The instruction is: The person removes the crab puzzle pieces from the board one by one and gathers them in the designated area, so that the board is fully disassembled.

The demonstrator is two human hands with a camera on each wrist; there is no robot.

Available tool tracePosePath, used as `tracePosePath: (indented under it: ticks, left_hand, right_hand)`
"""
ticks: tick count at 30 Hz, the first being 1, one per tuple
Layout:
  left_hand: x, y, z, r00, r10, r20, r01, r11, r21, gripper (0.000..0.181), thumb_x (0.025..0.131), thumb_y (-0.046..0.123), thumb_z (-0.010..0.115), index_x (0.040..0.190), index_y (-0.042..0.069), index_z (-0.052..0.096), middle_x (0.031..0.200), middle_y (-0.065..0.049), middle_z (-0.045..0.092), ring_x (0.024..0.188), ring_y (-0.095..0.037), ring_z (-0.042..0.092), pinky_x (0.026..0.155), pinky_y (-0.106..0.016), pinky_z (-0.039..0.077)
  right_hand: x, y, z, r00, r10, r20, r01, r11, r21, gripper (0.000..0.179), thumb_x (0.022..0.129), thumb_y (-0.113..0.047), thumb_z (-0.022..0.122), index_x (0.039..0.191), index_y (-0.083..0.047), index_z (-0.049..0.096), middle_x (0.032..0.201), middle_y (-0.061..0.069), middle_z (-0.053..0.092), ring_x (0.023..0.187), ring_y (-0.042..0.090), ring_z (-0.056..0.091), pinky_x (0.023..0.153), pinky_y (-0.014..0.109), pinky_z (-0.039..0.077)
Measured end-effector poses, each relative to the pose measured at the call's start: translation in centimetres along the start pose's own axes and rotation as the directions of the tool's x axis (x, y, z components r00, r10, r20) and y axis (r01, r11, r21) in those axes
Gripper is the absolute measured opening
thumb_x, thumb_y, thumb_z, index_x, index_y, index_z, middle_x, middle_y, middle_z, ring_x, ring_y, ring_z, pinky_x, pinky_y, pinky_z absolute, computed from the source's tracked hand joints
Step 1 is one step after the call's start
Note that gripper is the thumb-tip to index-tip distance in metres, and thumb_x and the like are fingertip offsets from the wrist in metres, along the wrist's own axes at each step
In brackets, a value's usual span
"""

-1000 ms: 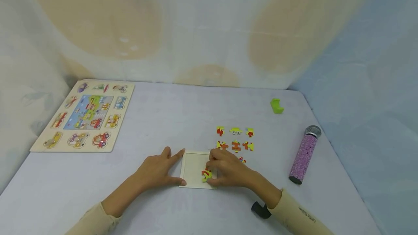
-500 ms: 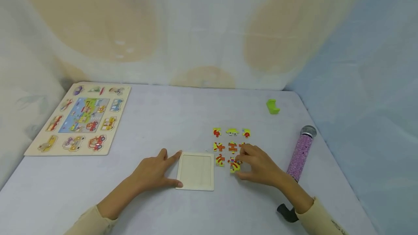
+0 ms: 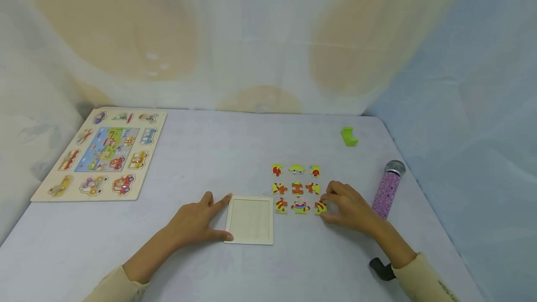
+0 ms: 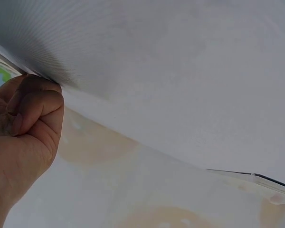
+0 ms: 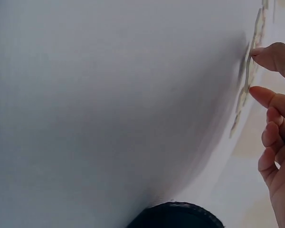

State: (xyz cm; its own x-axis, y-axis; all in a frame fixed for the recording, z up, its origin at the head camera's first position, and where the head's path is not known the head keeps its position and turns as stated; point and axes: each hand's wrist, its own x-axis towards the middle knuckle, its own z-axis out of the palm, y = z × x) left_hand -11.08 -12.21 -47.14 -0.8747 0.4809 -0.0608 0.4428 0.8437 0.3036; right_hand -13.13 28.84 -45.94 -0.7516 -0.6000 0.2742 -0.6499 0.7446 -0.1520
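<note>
A pale square wooden puzzle tray (image 3: 250,221) with a raised rim lies on the table, its inside bare. My left hand (image 3: 194,223) touches its left edge, thumb and index finger spread to the two left corners; its other fingers are curled in the left wrist view. To the right of the tray, yellow and red puzzle pieces (image 3: 297,188) lie in three rows, slightly apart. My right hand (image 3: 350,209) pinches the lower right puzzle piece (image 3: 320,207) by its edges between thumb and index finger. From the right wrist view, the pieces appear edge-on beside the fingertips (image 5: 257,90).
A vehicle picture puzzle board (image 3: 108,155) lies at the far left. A glittery purple microphone (image 3: 387,190) is partly behind my right hand. A black curved object (image 3: 382,269) sits by the right sleeve, and a green block (image 3: 349,136) at the back right.
My right hand has carried a puzzle piece from above the tray rightward to the bottom right of the rows. My left hand has stayed at the tray's left edge.
</note>
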Motion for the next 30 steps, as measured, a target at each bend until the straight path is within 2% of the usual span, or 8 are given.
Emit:
tracePosePath:
  ticks: [8, 13, 16, 19, 22, 25, 27, 30]
  left_hand:
    - [0.1, -0.4, -0.1, 1.0, 0.004, 0.006, -0.004, 1.0, 0.001, 0.097, 0.069, 0.07, 0.074, 0.148, 0.02, 0.048, 0.092, -0.002, 0.042, 0.058, -0.011, 0.036, 0.05, -0.025, 0.031]
    - [0.6, -1.0, -0.2, 0.999, 0.038, -0.03, -0.037, 0.998, 0.051, 0.098, 0.074, 0.075, 0.066, 0.15, 0.016, 0.045, 0.097, -0.005, 0.048, 0.063, -0.009, 0.039, 0.051, -0.025, 0.035]
    - [1.7, -1.6, -0.6, 0.991, 0.069, -0.11, -0.059, 0.994, 0.09, 0.096, 0.081, 0.076, 0.057, 0.152, 0.015, 0.04, 0.109, -0.008, 0.054, 0.075, -0.013, 0.048, 0.063, -0.03, 0.043]
    - [3.8, -2.7, -2.0, 0.976, 0.083, -0.201, -0.057, 0.989, 0.134, 0.091, 0.087, 0.074, 0.053, 0.156, 0.018, 0.034, 0.136, -0.015, 0.05, 0.11, -0.028, 0.054, 0.09, -0.047, 0.044]
    - [6.3, -3.8, -4.5, 0.969, 0.038, -0.242, 0.003, 0.986, 0.168, 0.092, 0.087, 0.075, 0.05, 0.159, 0.025, 0.023, 0.162, -0.018, 0.02, 0.146, -0.045, 0.021, 0.107, -0.071, 0.019]
    - [8.7, -4.8, -7.1, 0.963, -0.066, -0.26, 0.114, 0.979, 0.171, 0.096, 0.084, 0.081, 0.046, 0.16, 0.031, 0.014, 0.166, -0.016, -0.009, 0.149, -0.05, -0.009, 0.102, -0.082, -0.002]
    - [9.9, -5.4, -8.5, 0.952, -0.141, -0.271, 0.194, 0.964, 0.18, 0.1, 0.081, 0.086, 0.042, 0.16, 0.033, 0.009, 0.164, -0.015, -0.021, 0.147, -0.05, -0.017, 0.098, -0.083, -0.009]
    - [10.9, -6.2, -9.9, 0.934, -0.209, -0.291, 0.268, 0.946, 0.182, 0.104, 0.079, 0.089, 0.04, 0.16, 0.033, 0.008, 0.162, -0.015, -0.026, 0.146, -0.051, -0.019, 0.096, -0.083, -0.012]
  right_hand:
    - [0.2, 0.1, 0.4, 0.989, 0.099, 0.106, -0.106, 0.992, 0.069, 0.04, 0.072, -0.025, 0.088, 0.105, -0.007, 0.075, 0.091, -0.002, 0.053, 0.08, 0.007, 0.043, 0.072, 0.027, 0.043]
    - [1.7, 0.2, -0.1, 0.993, 0.11, 0.05, -0.113, 0.991, 0.072, 0.068, 0.073, -0.039, 0.087, 0.126, -0.003, 0.066, 0.101, 0.005, 0.058, 0.086, 0.012, 0.049, 0.077, 0.033, 0.045]
    - [3.6, 0.4, -0.4, 0.995, 0.104, -0.006, -0.103, 0.993, 0.054, 0.082, 0.071, -0.043, 0.087, 0.136, -0.003, 0.058, 0.114, 0.013, 0.056, 0.098, 0.022, 0.051, 0.084, 0.042, 0.045]
    - [6.0, 1.0, -0.7, 0.989, 0.15, -0.008, -0.15, 0.989, 0.008, 0.097, 0.072, -0.05, 0.084, 0.149, -0.008, 0.044, 0.138, 0.022, 0.044, 0.122, 0.035, 0.045, 0.094, 0.056, 0.04]
    - [8.7, 1.7, -1.2, 0.968, 0.251, 0.016, -0.249, 0.966, -0.074, 0.108, 0.073, -0.063, 0.076, 0.158, -0.02, 0.026, 0.16, 0.026, 0.015, 0.147, 0.044, 0.017, 0.104, 0.074, 0.023]
    - [11.1, 2.3, -1.5, 0.933, 0.36, 0.023, -0.353, 0.924, -0.148, 0.111, 0.073, -0.076, 0.066, 0.16, -0.031, 0.013, 0.164, 0.022, -0.011, 0.151, 0.045, -0.008, 0.101, 0.083, 0.003]
    - [12.5, 2.8, -1.6, 0.908, 0.419, 0.027, -0.408, 0.896, -0.173, 0.111, 0.074, -0.082, 0.059, 0.16, -0.036, 0.007, 0.163, 0.019, -0.02, 0.15, 0.044, -0.017, 0.099, 0.084, -0.003]
    - [13.6, 3.1, -1.6, 0.881, 0.472, 0.039, -0.459, 0.871, -0.177, 0.109, 0.074, -0.085, 0.055, 0.159, -0.039, 0.003, 0.162, 0.018, -0.025, 0.149, 0.043, -0.022, 0.098, 0.084, -0.005]
